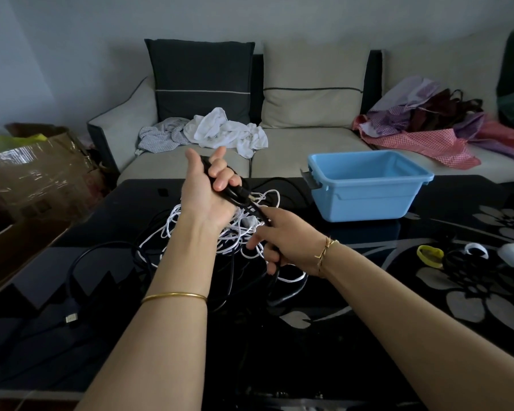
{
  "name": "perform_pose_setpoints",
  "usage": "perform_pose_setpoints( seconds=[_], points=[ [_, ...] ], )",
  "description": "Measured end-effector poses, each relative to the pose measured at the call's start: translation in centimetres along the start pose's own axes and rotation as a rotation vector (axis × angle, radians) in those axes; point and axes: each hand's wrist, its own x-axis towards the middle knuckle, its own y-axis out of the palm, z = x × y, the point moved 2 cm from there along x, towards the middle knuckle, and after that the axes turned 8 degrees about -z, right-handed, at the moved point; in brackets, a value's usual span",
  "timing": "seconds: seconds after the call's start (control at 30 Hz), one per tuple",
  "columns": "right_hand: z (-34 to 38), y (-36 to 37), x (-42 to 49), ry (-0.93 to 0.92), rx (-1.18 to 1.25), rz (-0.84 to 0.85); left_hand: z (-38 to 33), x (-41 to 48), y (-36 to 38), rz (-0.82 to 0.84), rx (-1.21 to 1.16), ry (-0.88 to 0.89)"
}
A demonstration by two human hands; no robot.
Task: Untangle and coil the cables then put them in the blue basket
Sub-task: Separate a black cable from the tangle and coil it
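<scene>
My left hand [209,185] is raised palm up above the table and grips a few turns of black cable [235,194], its plug end poking out to the right. My right hand [282,235] is lower and to the right, fingers curled round the same black cable as it runs down to the table. Beneath both hands lies a tangle of white cable [235,232] mixed with black loops [80,262]. The blue basket [365,185] stands at the table's far right with nothing visible inside.
The black glass table [368,336] has a grey flower pattern. A USB plug [72,318] lies at the left. Yellow and white rings [431,255] lie at the right edge. A sofa [309,149] with clothes stands behind; a cardboard box [36,173] sits to the left.
</scene>
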Motion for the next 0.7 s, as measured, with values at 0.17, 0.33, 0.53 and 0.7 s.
perform_pose_setpoints(
  seconds=[0.17, 0.33, 0.53, 0.7],
  points=[
    [2.4, 0.3, -1.0, 0.010, -0.331, 0.168, 0.2, 0.1, 0.3, -0.116, 0.113, 0.146],
    [3.9, 0.0, -1.7, 0.022, -0.442, 0.235, 0.4, 0.0, 0.9, -0.188, 0.365, 0.364],
    [5.1, -1.6, -2.0, 0.056, -0.438, 0.162, 0.6, -1.0, 1.4, -0.147, 0.651, 0.603],
    [6.6, -3.4, -2.2, -0.011, -0.683, 0.043, 1.3, -1.2, 1.4, -0.045, 0.937, 0.718]
  ],
)
